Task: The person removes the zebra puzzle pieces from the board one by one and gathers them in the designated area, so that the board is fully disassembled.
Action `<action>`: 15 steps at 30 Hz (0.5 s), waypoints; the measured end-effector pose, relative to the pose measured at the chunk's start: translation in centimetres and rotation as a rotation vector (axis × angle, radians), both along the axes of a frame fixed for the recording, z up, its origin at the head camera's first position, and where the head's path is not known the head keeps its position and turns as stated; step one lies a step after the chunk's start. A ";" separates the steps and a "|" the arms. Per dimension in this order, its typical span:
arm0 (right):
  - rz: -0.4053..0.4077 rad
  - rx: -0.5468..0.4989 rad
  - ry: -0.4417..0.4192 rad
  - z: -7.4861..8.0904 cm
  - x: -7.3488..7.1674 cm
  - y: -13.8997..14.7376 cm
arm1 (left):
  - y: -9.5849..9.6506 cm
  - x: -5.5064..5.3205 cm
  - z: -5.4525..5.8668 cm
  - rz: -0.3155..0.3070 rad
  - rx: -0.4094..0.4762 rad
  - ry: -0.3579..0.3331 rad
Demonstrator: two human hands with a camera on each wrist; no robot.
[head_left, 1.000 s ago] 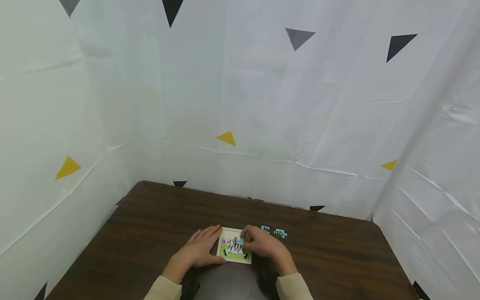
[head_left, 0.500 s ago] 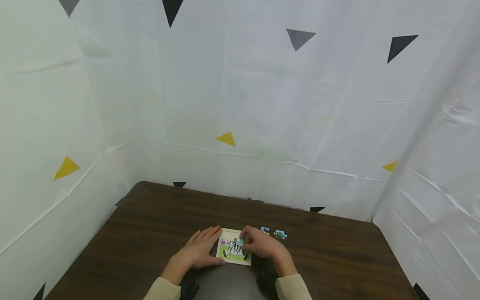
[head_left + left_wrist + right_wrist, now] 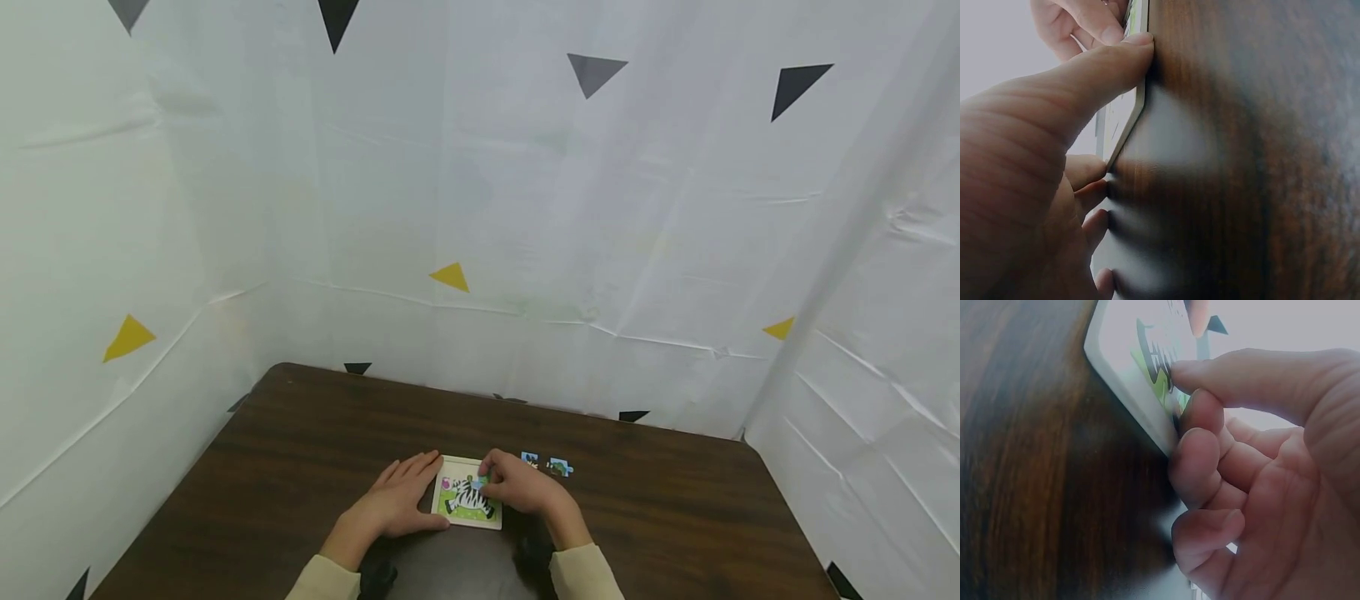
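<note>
A small square zebra puzzle (image 3: 468, 500) in a pale wooden frame lies on the dark table, a striped zebra on green showing. My left hand (image 3: 401, 500) rests at its left side with fingers spread. In the left wrist view its thumb touches the near edge of the frame and a fingertip touches a corner. My right hand (image 3: 525, 486) is over the upper right of the puzzle, thumb and index finger pinching a small blue-and-green puzzle piece (image 3: 477, 482). Its fingers partly hide the piece. The other fingers of the right hand are curled in the right wrist view.
Two loose puzzle pieces lie beyond the right hand: one (image 3: 529, 459) partly hidden by it, another (image 3: 559, 467) farther right. The brown wooden table (image 3: 337, 425) meets a white sheet (image 3: 480, 183) with printed triangles behind and at both sides.
Both hands stay at the puzzle almost unmoved, and the right still pinches the piece. The head view has shifted very slightly.
</note>
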State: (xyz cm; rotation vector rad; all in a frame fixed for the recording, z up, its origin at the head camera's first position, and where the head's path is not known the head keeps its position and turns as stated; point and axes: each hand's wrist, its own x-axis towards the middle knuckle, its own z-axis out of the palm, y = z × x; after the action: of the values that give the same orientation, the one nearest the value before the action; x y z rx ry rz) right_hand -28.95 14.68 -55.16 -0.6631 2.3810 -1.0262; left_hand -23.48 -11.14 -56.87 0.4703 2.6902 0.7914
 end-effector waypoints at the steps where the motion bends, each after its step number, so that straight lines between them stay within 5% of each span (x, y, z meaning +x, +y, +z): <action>1: -0.002 -0.002 -0.002 0.0 0.0 0.0 | 0.0 0.0 -0.1 0.001 -0.001 -0.001; 6: -0.020 0.029 0.021 0.0 0.2 -0.2 | 0.1 0.0 -0.1 0.003 -0.002 0.000; 15: -0.071 0.250 0.239 0.5 0.0 -1.7 | -0.3 -0.8 0.0 -0.008 -0.001 0.003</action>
State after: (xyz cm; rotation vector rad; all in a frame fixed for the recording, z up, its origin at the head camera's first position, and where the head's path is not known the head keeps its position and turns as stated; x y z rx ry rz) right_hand -29.00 13.01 -54.63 -0.6421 2.6994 -0.6902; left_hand -24.29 -11.43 -56.89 0.4824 2.6901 0.7876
